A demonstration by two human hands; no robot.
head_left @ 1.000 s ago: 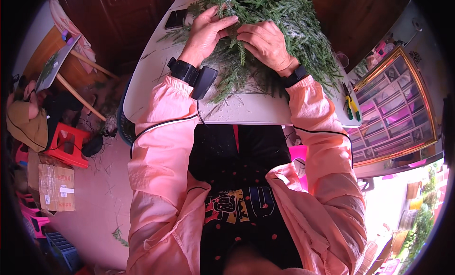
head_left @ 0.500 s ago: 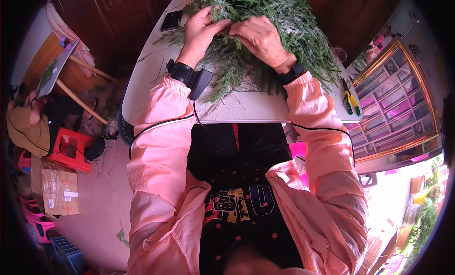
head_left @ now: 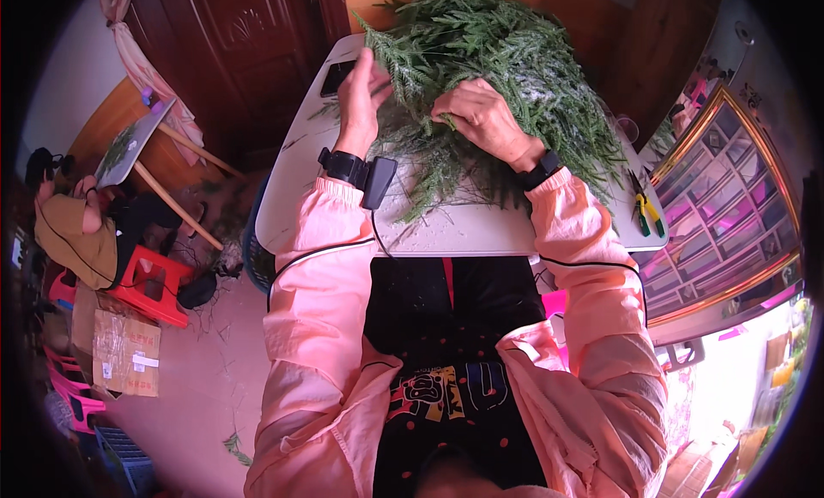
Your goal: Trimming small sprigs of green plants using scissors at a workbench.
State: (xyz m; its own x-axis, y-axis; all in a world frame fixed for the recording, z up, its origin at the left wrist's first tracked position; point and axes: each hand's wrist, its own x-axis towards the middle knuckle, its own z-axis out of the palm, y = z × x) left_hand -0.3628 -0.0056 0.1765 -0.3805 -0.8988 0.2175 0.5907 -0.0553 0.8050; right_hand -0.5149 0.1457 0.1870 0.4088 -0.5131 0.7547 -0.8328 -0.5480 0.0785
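Brown and tall, 1 door (head_left: 249, 60) stands behind the white table (head_left: 468, 238). Green branches (head_left: 524, 64) lie heaped across the tabletop's far side. At the heap's left, the right hand (head_left: 489, 120) pinches some between bunched fingertips; the left hand (head_left: 359, 103), fingers loosely spread, holds nothing just beside it. Cutters (head_left: 645, 211) lie near the right edge, 1 dark phone (head_left: 336, 78) near the left.

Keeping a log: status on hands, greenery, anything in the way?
Left hand open beside greenery; right hand pinching it. Greenery heaped on table. Hand tool lies aside, right.
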